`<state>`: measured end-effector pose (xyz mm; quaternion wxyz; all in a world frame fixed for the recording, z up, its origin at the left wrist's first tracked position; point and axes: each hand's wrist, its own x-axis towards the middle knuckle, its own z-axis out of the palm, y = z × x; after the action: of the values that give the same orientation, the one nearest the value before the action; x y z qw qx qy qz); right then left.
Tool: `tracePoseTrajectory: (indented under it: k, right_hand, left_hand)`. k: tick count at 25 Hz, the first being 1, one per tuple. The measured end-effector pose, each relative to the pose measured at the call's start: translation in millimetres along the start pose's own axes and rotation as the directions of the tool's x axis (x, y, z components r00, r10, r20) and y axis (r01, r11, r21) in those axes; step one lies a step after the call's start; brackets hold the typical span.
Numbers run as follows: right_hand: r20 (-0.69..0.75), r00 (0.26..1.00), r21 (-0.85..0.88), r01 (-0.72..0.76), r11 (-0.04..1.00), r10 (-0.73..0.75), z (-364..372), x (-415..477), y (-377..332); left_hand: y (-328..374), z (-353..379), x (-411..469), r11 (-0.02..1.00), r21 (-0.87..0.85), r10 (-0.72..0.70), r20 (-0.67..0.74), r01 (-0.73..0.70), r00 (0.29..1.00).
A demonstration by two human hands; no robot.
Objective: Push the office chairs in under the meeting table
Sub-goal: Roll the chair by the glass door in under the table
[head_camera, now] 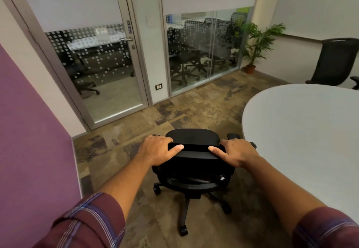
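Head view: left hand (158, 149) and right hand (236, 153) are gripping the top of the black office chair (191, 162) backrest at lower centre, chair sitting just left of the white surface (303, 131).

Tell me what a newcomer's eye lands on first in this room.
First, the black wheeled office chair at centre bottom, its backrest top gripped by the left hand and the right hand. Next, the round white meeting table filling the right side, the chair beside it, not under. Behind, a dotted glass door.
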<state>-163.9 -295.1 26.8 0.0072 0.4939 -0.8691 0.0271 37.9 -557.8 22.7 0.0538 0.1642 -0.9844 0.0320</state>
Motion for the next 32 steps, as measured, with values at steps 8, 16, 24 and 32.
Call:
tracePoseTrajectory:
  k: [8, 16, 24, 32]
  right_hand:
    - [-0.029, 0.998, 0.0, -0.06, 0.998, 0.06, -1, -72, -16]
    - [-0.047, 0.985, 0.022, -0.166, 0.986, 0.167, -7, -133, -25]
    - [-0.026, 0.966, 0.045, -0.256, 0.966, 0.257, -15, -204, -16]
    - [-0.098, 0.932, 0.086, -0.342, 0.936, 0.349, -3, -272, -35]
  left_hand:
    - [25, -4, -35, 0.996, -0.01, 0.093, 0.0, -0.093, 0.996]
    - [50, -10, -51, 0.979, -0.084, 0.184, -0.006, -0.184, 0.983]
    - [98, -12, -68, 0.951, -0.124, 0.281, -0.044, -0.284, 0.959]
    - [121, -12, -76, 0.893, -0.17, 0.418, -0.026, -0.416, 0.908]
